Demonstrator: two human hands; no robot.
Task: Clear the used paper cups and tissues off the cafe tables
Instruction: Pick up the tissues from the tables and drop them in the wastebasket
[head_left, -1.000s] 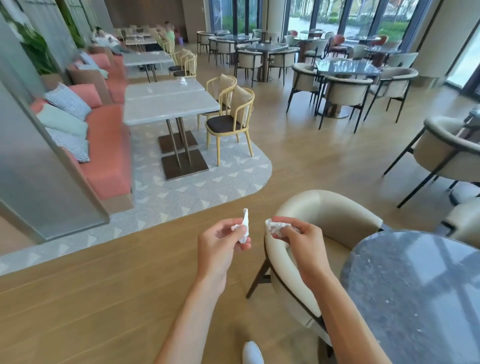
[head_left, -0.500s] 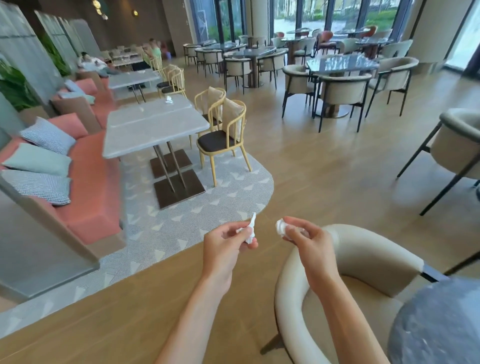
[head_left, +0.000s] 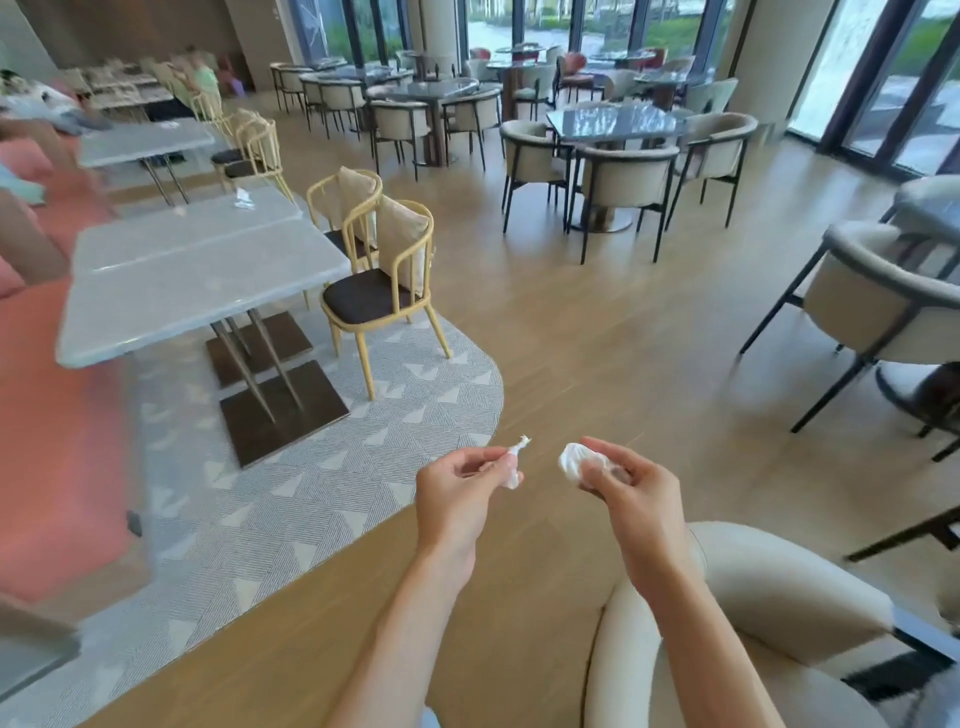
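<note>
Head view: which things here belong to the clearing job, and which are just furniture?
Job:
left hand pinching a twisted tissue
right hand gripping a crumpled tissue
white scrap on the grey table

Not the job:
yellow chair
beige armchair
patterned rug

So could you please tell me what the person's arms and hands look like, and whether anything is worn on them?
Both arms are bare as far up as the head view shows, with no sleeve in sight. The left hand and right hand wear no gloves, and no watch, bracelet or ring shows on the visible sides of the wrists and fingers. No markings are visible either.
</note>
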